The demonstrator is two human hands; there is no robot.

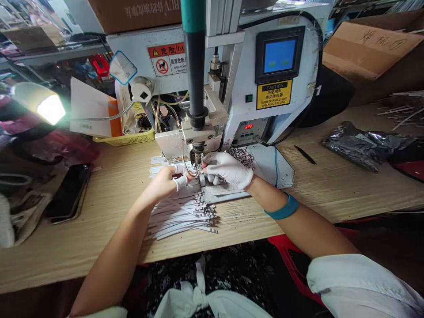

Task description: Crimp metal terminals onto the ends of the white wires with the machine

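My left hand (167, 179), with white finger cots on two fingers, pinches a thin white strip right under the metal head (198, 155) of a white benchtop machine (265, 106). My right hand (228, 169), in a white glove, has its fingers closed at the same spot from the right; what they pinch is too small to name. A fan of several white strips (180, 214) with small dark ends lies on the wooden table (115, 198) just below my hands.
A black phone (68, 192) lies at the left. A lit lamp (43, 106) and a yellow basket (127, 139) stand at the back left. A black plastic bag (367, 145), a black pen (305, 155) and cardboard boxes (367, 48) sit at the right.
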